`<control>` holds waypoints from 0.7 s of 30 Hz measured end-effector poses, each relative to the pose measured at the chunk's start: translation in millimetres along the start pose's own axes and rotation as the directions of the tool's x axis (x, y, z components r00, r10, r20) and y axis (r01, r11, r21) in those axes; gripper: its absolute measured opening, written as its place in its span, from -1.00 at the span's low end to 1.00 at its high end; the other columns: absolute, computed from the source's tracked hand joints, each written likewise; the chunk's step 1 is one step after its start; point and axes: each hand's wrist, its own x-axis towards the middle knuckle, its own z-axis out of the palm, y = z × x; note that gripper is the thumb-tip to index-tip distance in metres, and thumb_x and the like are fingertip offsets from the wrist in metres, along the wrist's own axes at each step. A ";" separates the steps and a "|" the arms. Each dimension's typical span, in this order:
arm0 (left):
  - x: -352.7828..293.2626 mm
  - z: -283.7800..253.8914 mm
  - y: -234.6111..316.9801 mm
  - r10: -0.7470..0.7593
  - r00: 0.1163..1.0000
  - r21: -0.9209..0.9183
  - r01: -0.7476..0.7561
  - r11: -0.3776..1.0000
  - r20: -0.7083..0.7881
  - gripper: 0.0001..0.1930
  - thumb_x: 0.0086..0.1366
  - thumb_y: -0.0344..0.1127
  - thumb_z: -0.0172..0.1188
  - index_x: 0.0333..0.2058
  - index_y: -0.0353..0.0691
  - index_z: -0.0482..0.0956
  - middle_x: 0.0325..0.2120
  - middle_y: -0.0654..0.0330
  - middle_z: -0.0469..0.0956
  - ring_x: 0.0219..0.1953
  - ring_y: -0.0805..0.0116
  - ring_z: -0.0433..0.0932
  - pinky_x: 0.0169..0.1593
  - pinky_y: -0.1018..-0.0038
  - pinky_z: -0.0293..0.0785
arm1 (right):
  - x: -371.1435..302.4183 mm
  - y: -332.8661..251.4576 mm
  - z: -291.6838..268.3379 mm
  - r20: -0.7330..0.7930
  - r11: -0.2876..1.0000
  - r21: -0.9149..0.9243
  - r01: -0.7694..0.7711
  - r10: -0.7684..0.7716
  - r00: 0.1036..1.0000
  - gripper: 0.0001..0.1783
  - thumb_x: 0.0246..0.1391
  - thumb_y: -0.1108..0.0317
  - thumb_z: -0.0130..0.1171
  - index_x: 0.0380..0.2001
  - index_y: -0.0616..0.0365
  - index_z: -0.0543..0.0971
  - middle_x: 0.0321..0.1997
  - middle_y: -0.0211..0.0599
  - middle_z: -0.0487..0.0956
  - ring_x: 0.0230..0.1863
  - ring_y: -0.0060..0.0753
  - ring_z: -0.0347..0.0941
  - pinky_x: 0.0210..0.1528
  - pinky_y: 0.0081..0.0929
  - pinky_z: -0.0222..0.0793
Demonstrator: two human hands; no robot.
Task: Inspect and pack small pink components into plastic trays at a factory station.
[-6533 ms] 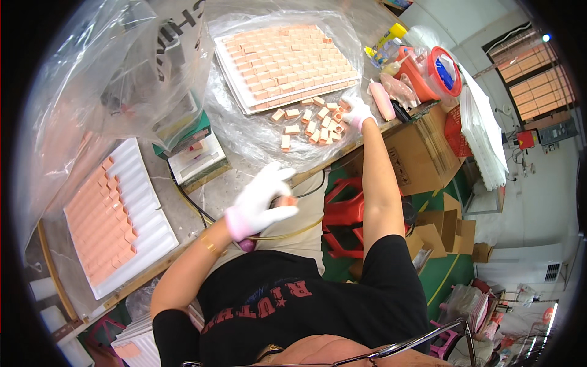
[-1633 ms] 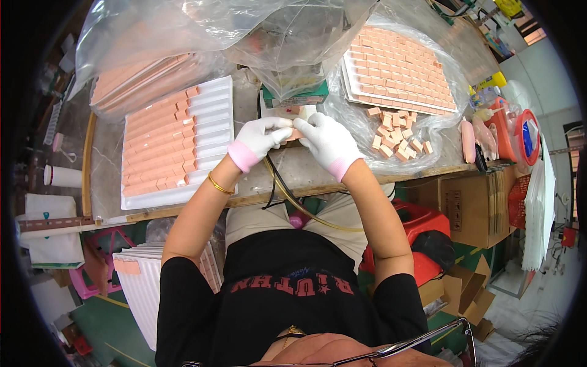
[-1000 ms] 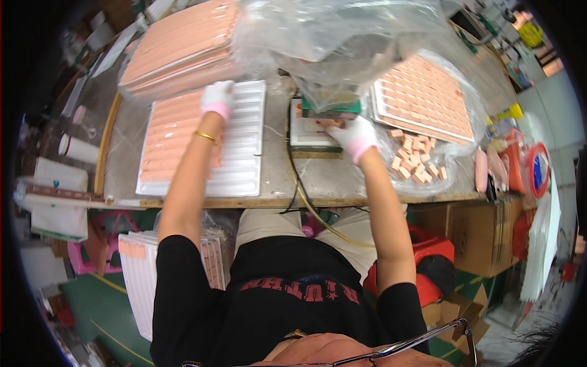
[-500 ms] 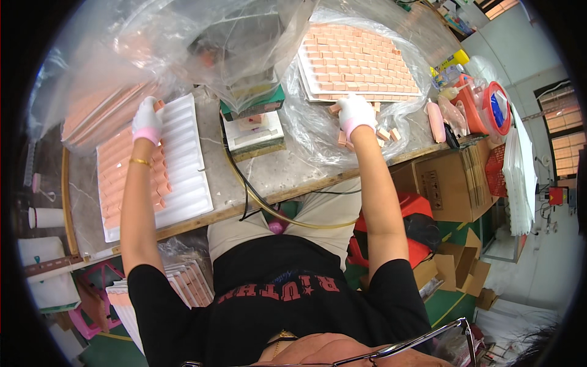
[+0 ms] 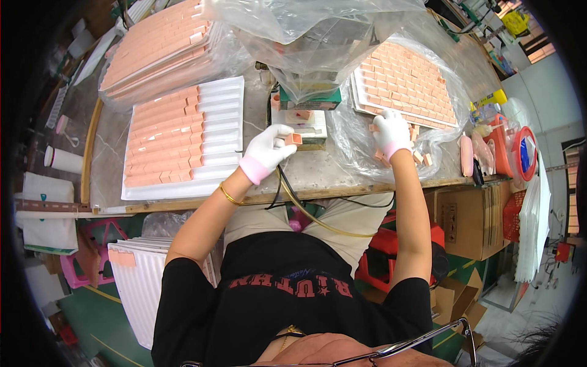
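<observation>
My left hand (image 5: 267, 150), in a white glove with a pink cuff, pinches a small peach-coloured hollow box (image 5: 294, 139) whose open end shows. It hovers at the near left side of a small press-like device (image 5: 313, 126) with a white top, on which another peach piece (image 5: 299, 115) rests. My right hand (image 5: 393, 130), gloved alike, is closed with a peach box (image 5: 372, 128) at its fingertips; the palm hides part of the grip. Loose peach boxes (image 5: 418, 157) lie around it on clear plastic. Left of me, a white ridged tray (image 5: 223, 116) carries rows of peach boxes (image 5: 164, 137).
Plastic-wrapped stacks of filled trays stand at the far left (image 5: 156, 46) and right (image 5: 406, 79). Clear sheeting (image 5: 318, 30) drapes over the device. A red basket (image 5: 523, 156) and bottles sit at the right edge. A yellow hose (image 5: 306, 214) hangs over the table's front edge.
My left hand has come from the left tray rightward to the device, carrying a box. My right hand stays by the loose boxes near the right stack. The view has shifted.
</observation>
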 end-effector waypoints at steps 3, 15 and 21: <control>1.2 7.4 0.1 0.032 0.999 0.090 -0.031 0.995 -0.009 -0.62 0.12 -0.44 0.26 -0.06 -0.32 0.46 -0.30 0.24 0.55 -0.36 0.60 0.49 -0.23 0.63 0.46 | 1.7 -48.2 -54.1 0.239 0.725 0.615 -0.309 0.202 0.950 -0.77 -0.08 0.35 0.24 -0.30 0.09 0.53 -0.25 -0.23 0.56 -0.20 -0.15 0.51 -0.14 -0.36 0.44; 2.6 12.3 15.9 0.349 0.933 0.468 -0.350 0.811 0.094 -0.59 0.08 -0.43 0.25 -0.05 -0.29 0.48 -0.26 0.13 0.50 -0.34 0.36 0.54 -0.23 0.51 0.48 | 2.6 -116.3 -54.8 -0.104 0.762 0.609 0.219 -0.197 0.975 -0.54 -0.12 0.37 0.24 -0.06 0.03 0.46 -0.28 -0.16 0.49 -0.22 -0.05 0.45 -0.23 -0.23 0.40; 0.5 17.1 7.6 0.323 0.943 0.469 -0.322 0.822 0.082 -0.54 0.09 -0.49 0.22 0.02 -0.29 0.42 -0.21 0.13 0.53 -0.25 0.38 0.55 -0.19 0.52 0.48 | -0.2 -127.7 -51.0 0.030 0.409 0.912 -0.019 -0.020 0.999 -0.57 -0.13 0.31 0.30 -0.10 0.08 0.50 -0.26 -0.21 0.49 -0.29 -0.16 0.45 -0.21 -0.32 0.42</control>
